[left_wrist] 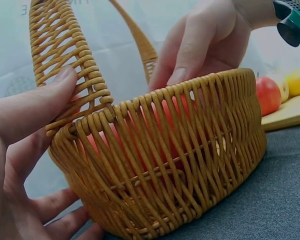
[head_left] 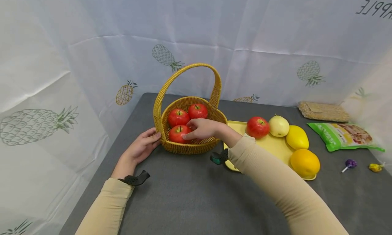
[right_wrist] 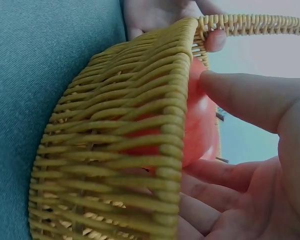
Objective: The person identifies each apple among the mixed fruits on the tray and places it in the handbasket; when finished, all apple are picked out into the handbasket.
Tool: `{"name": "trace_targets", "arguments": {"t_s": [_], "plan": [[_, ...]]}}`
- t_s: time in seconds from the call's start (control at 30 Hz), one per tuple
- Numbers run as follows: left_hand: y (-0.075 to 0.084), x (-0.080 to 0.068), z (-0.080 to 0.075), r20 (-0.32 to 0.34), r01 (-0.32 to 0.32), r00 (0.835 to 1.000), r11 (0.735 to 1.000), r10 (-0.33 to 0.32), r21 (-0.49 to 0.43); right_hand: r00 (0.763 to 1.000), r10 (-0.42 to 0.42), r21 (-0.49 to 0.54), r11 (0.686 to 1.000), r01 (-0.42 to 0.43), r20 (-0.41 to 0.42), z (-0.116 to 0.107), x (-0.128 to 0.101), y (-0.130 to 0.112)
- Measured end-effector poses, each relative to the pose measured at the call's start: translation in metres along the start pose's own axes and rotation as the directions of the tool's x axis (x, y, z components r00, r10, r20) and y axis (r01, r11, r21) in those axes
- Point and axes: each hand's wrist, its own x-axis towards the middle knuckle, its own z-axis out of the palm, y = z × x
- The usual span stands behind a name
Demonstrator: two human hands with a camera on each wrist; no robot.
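A brown wicker basket (head_left: 190,148) with a tall arched handle stands on the table, with red apples inside. My right hand (head_left: 203,129) reaches over its rim and holds the front apple (head_left: 178,134), thumb on one side and fingers on the other; in the right wrist view this apple (right_wrist: 200,125) shows just behind the weave. Behind it lie two more apples, one at left (head_left: 177,117) and one at right (head_left: 197,111). At the basket's left end, my left hand (head_left: 144,145) grips the handle's base, its thumb (left_wrist: 65,82) across the weave and the other fingers along the side.
Right of the basket, a yellow tray (head_left: 274,148) carries a red apple (head_left: 258,127), a pale pear (head_left: 278,126), a yellow lemon (head_left: 297,137) and an orange (head_left: 305,163). Farther right are a green food bag (head_left: 346,136), a brown packet (head_left: 323,111) and two lollipops (head_left: 350,163). A printed curtain hangs behind.
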Motion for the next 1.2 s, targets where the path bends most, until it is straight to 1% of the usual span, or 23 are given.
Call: {"name": "trace_targets", "arguments": {"t_s": [0.1,0.23,0.3,0.43,0.6,0.67,0.73,0.83,0.87,0.97,1.0,1.03,1.07,1.1,1.2], "plan": [[0.001,0.0,0.0,0.007,-0.001,1.0,1.0,0.001,0.007,1.0,-0.011,0.013,1.0,0.011,0.016,-0.001,-0.005,0.002],[0.002,0.001,0.0,0.016,-0.009,1.0,1.0,0.009,0.008,0.999,-0.026,0.07,0.997,0.023,0.03,-0.003,-0.012,0.004],[0.002,0.001,-0.001,0.018,-0.013,1.0,1.0,0.013,0.004,0.999,-0.034,0.092,0.995,0.031,0.023,-0.003,-0.016,0.003],[0.003,0.0,-0.002,0.023,-0.014,1.0,1.0,0.014,0.001,0.998,-0.057,0.102,0.993,0.057,-0.008,-0.004,-0.024,0.005],[0.005,-0.001,-0.002,0.026,-0.016,1.0,1.0,0.016,0.01,0.992,-0.102,0.08,0.991,0.108,-0.078,-0.005,-0.041,0.008],[0.005,-0.001,-0.001,0.024,-0.018,1.0,1.0,0.018,0.011,0.988,-0.115,0.095,0.988,0.125,-0.106,-0.006,-0.049,0.01],[0.006,-0.001,-0.002,0.02,-0.02,1.0,1.0,0.019,0.011,0.985,-0.113,0.134,0.982,0.13,-0.127,-0.007,-0.057,0.013],[0.006,-0.001,-0.001,0.018,-0.025,1.0,1.0,0.024,0.015,0.981,-0.119,0.229,0.961,0.153,-0.156,-0.006,-0.069,0.022],[0.005,-0.001,-0.001,0.017,-0.024,1.0,1.0,0.023,0.018,0.979,-0.115,0.273,0.949,0.159,-0.168,-0.006,-0.073,0.025],[0.003,-0.001,-0.001,0.019,-0.019,1.0,0.999,0.018,0.028,0.969,-0.113,0.406,0.893,0.195,-0.219,-0.003,-0.084,0.039],[0.003,-0.001,0.0,0.019,-0.015,1.0,0.999,0.014,0.031,0.964,-0.11,0.429,0.879,0.208,-0.242,-0.001,-0.087,0.043],[0.002,-0.001,0.0,0.02,-0.013,1.0,0.999,0.012,0.036,0.957,-0.109,0.434,0.873,0.221,-0.267,0.0,-0.09,0.047],[0.001,-0.001,0.001,0.02,-0.01,1.0,0.999,0.009,0.036,0.95,-0.103,0.428,0.875,0.228,-0.295,0.002,-0.092,0.051],[0.0,-0.001,0.001,0.021,-0.01,1.0,0.999,0.009,0.035,0.941,-0.102,0.406,0.883,0.235,-0.322,0.004,-0.094,0.055],[0.0,-0.001,0.001,0.023,-0.009,1.0,1.0,0.008,0.029,0.912,-0.085,0.309,0.925,0.222,-0.402,0.01,-0.099,0.065]]}}
